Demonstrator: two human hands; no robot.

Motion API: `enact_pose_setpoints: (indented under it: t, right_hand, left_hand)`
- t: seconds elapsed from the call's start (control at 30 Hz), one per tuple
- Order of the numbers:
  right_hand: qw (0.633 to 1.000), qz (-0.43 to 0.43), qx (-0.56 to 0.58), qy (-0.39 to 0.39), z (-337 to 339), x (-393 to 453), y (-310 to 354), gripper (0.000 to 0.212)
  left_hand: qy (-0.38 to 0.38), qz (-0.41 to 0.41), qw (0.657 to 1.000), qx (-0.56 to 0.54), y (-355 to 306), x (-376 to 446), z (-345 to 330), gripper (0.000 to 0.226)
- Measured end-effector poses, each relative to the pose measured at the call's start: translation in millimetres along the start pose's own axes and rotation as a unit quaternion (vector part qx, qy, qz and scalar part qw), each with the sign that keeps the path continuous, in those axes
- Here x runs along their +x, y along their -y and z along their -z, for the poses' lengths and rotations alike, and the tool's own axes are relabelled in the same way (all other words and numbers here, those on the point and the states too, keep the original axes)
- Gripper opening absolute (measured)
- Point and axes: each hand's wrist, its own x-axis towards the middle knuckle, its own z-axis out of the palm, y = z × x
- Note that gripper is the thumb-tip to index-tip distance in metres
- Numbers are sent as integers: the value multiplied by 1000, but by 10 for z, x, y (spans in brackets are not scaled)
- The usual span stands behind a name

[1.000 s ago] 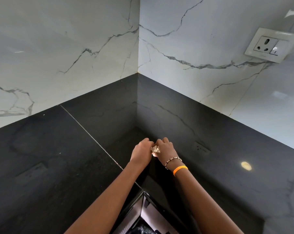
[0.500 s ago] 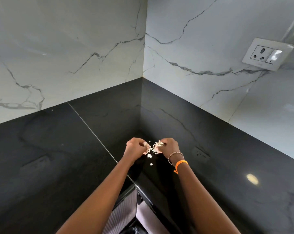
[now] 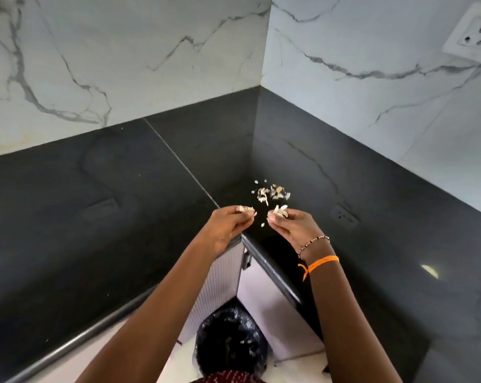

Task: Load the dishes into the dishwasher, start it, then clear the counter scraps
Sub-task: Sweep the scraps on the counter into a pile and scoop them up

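Observation:
A small heap of pale food scraps (image 3: 272, 192) lies on the black counter (image 3: 123, 205) near the inner corner. My left hand (image 3: 229, 226) pinches a few pale scraps at its fingertips, lifted above the counter's front corner. My right hand (image 3: 290, 226), with a bead bracelet and an orange band at the wrist, grips another small bunch of scraps just below the heap. One crumb (image 3: 263, 225) hangs between the two hands. A bin lined with a black bag (image 3: 231, 341) stands on the floor below them, some scraps inside it.
White marble-look walls meet in the corner behind the counter. A white wall socket (image 3: 474, 37) sits high on the right. Below the counter's inner corner are a ribbed cabinet door (image 3: 220, 277) and a plain white one (image 3: 267, 313).
Both hands have drawn back from the corner toward the counter's edge, each carrying scraps; part of the heap stays on the counter. The view has tipped down, and the bin now shows.

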Motion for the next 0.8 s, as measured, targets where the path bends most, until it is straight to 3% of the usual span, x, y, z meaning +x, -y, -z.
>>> enact_pose_setpoints:
  t: [0.17,0.3,0.47,0.6,0.7,0.8]
  right_hand:
    - [1000,-1,-6,3,-156,-590,-435,15]
    - [998,-64,2,-8,-189,-946,-1011,18]
    - [986,-161,9,-44,14,-983,-1942,17]
    - [967,-247,8,-60,232,-646,-2878,17]
    - [958,-277,-15,-74,411,-309,-3662,20]
    - [947,-300,-72,-89,610,58,-4407,26]
  left_hand:
    - [38,-37,988,143,237,-566,336,17]
    - [13,-29,982,184,706,-874,649,18]
    - [3,77,976,206,1465,-796,1125,12]
    - [-62,164,969,175,2291,-372,1526,18]
    - [-98,207,957,177,2963,6,1792,6]
    - [-133,234,946,179,3606,426,1979,24]
